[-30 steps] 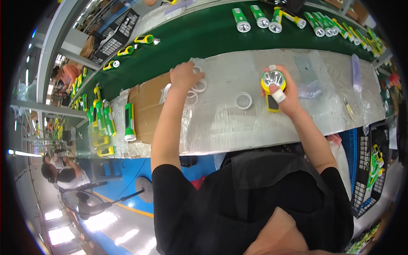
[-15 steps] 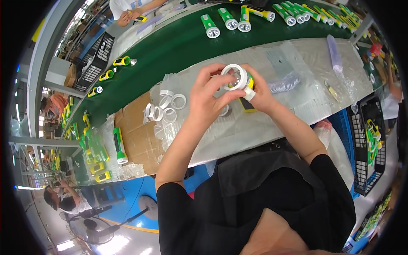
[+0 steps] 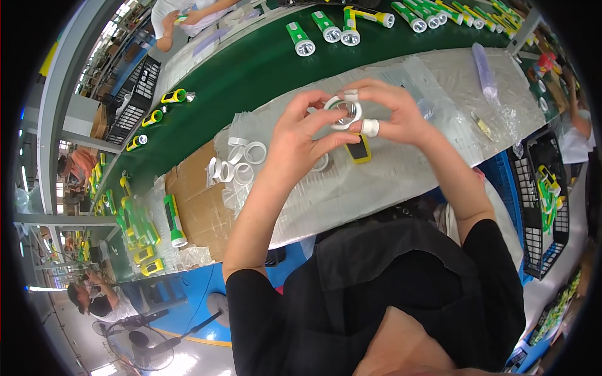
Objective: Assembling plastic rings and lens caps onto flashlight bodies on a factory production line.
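Both hands are raised above the middle of the bench (image 3: 439, 182), which is covered with clear plastic sheet. The left hand (image 3: 301, 141) and the right hand (image 3: 395, 113) meet around a white ring (image 3: 343, 113) that sits at the head of a yellow torch (image 3: 359, 150); the fingers of both hands are pinched on the ring's rim from opposite sides, and the right forefinger wears a white fingertip cover (image 3: 370, 127). Loose white rings (image 3: 241, 160) lie on the plastic toward the bench's left end, beside a flattened cardboard sheet (image 3: 200, 207). Finished green torches (image 3: 326, 28) stand in a row along the green belt (image 3: 251, 75) at the far edge. The ring looks liable to seat crooked if the two hands press unevenly, and a slip could drop it among the loose rings or off the near edge. The torch body is mostly hidden behind the hands, so it cannot be told whether the ring is already seated or only resting on it, and the shiny part inside the ring is too small to make out.
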The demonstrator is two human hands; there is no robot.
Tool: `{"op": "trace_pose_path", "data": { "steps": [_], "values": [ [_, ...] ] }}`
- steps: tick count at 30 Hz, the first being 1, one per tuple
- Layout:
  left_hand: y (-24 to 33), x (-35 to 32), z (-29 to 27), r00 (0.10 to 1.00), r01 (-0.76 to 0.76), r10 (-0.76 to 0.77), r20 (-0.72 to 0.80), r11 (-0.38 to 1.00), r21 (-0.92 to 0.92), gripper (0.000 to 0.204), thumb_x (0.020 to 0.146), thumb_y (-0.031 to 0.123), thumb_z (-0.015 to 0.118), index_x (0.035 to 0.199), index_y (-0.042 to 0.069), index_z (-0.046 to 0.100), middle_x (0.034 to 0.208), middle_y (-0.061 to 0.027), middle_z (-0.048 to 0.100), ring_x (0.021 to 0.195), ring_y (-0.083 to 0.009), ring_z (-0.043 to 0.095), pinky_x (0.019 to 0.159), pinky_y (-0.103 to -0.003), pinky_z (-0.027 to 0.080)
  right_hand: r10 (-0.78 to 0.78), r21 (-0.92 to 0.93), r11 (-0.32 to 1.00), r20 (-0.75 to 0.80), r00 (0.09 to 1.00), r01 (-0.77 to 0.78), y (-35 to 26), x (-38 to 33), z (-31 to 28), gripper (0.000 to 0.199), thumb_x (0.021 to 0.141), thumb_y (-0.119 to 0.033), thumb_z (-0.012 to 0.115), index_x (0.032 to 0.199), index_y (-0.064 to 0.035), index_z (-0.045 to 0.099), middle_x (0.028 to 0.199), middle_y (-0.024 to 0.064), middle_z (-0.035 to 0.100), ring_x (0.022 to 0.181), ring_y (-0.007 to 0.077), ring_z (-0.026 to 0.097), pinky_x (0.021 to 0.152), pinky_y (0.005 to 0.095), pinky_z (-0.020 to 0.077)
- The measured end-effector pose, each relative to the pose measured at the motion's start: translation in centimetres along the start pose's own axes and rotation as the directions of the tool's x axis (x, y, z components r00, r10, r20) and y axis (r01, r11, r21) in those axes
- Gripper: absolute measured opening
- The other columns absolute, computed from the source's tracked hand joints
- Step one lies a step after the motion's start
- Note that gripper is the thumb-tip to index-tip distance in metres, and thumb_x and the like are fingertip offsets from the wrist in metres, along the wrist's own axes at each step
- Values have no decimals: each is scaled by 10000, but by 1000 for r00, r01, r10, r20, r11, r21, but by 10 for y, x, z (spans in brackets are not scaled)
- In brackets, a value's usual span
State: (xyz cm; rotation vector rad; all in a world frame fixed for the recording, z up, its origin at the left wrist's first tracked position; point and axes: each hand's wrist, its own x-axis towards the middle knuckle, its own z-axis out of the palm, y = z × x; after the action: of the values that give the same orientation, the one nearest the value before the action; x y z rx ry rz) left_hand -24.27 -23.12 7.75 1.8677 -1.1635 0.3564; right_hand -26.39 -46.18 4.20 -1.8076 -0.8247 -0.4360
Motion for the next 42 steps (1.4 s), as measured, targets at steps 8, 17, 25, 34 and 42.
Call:
{"op": "trace_pose_path", "data": {
  "steps": [8,17,25,34,42],
  "values": [
    [0,5,25,991,106,-109,83,994,33,446,685,159,833,1077,104,628,1095,-119,623,1003,-327,614,820,-405,514,216,-396,918,486,847,-7,-58,53,-40,381,752,-187,726,1059,-11,585,928,95,540,842,265,578,696,367,489],
    [-10,-3,63,986,-6,-18,-163,989,-145,384,600,196,849,903,146,620,832,-105,623,801,-342,604,674,-457,475,328,-459,885,490,808,-81,-70,63,-37,328,668,-193,739,846,-13,531,711,92,485,637,230,511,576,329,408],
    [-15,3,66,983,68,-76,-167,996,-51,403,574,224,859,902,174,631,776,-106,587,780,-341,594,659,-470,470,427,-756,635,177,887,-155,-42,52,-28,350,681,-182,734,757,-6,442,629,94,447,540,204,440,508,345,365],
    [-5,10,70,987,-10,-1,-162,998,-66,398,597,205,849,928,161,632,810,-99,613,816,-338,603,691,-456,478,415,-624,764,284,864,-162,-57,42,-43,266,751,-144,674,901,-10,499,784,121,454,683,249,464,614,352,391],
    [-15,-9,36,917,286,-370,-147,869,-404,382,742,94,822,1077,63,640,1031,-49,662,902,-132,633,789,-277,512,575,-19,813,191,796,-582,-24,-7,24,672,827,-337,754,1340,-13,467,1222,144,592,1138,228,568,971,392,453]
  ]
}}
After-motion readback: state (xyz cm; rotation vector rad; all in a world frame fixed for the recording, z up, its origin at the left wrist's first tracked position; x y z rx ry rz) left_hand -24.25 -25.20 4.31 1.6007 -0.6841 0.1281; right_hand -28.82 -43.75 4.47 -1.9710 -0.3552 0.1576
